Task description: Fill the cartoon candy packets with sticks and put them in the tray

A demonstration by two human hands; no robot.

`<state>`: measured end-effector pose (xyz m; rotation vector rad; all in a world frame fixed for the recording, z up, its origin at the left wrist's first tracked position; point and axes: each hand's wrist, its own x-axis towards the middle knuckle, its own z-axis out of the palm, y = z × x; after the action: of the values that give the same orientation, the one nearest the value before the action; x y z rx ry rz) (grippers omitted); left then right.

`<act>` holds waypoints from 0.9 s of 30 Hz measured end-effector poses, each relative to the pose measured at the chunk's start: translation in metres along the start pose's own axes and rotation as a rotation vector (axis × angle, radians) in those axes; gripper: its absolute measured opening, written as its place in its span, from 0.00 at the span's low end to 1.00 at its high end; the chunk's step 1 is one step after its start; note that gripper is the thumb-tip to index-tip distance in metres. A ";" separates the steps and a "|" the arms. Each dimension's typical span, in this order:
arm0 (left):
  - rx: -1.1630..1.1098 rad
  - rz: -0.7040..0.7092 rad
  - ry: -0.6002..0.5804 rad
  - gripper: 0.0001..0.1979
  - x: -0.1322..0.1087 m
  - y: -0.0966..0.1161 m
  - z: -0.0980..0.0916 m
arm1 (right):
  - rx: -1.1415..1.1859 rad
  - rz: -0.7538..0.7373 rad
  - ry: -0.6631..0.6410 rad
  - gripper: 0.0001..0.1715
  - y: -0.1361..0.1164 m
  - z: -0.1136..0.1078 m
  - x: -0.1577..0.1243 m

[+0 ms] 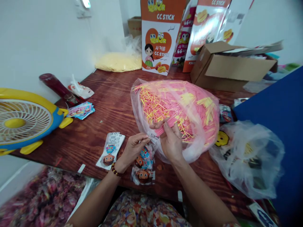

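My right hand (171, 138) grips a small bundle of pink sticks (167, 126) in front of a big clear plastic bag (137, 104) full of pink and yellow sticks. Between the fingers of my left hand (135, 145) is the top edge of a small printed packet (153, 136), and the ends of the sticks are at its mouth. Whether the sticks are inside the packet I cannot tell. Below my hands lie several printed packets (143, 173) with a cartoon face. To the left of my left wrist rests a stack of similar flat packets (110, 149).
A yellow and blue fan (28, 121) stands at the left, near a dark red bottle (55, 85), tissues (80, 90) and blue cards (81, 109). Printed boxes (156, 44) and an open carton (236, 66) stand behind. A knotted clear bag (265, 157) lies right, beside a blue panel (279, 107).
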<state>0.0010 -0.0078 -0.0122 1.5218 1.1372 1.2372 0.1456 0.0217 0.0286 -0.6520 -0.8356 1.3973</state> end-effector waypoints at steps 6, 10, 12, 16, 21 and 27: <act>-0.006 -0.014 0.008 0.12 0.000 -0.001 0.001 | -0.143 0.045 0.004 0.05 0.011 -0.007 -0.011; -0.104 -0.094 0.021 0.09 0.002 0.002 0.004 | -0.351 -0.020 -0.065 0.07 0.013 -0.011 -0.015; -0.171 -0.155 0.006 0.08 0.004 0.004 0.005 | -0.430 0.009 -0.143 0.08 0.011 -0.014 -0.014; -0.238 -0.225 0.025 0.09 0.007 0.005 0.005 | -0.537 0.033 -0.228 0.21 -0.002 -0.021 -0.008; -0.328 -0.248 0.087 0.10 0.011 0.005 0.009 | -0.829 -0.109 -0.353 0.22 -0.015 -0.028 -0.001; -0.422 -0.217 0.089 0.09 0.013 0.001 0.010 | -0.852 -0.030 -0.475 0.22 -0.021 -0.040 0.000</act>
<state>0.0118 0.0038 -0.0099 1.0123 0.9897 1.3046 0.1900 0.0237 0.0229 -0.9453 -1.8556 1.1454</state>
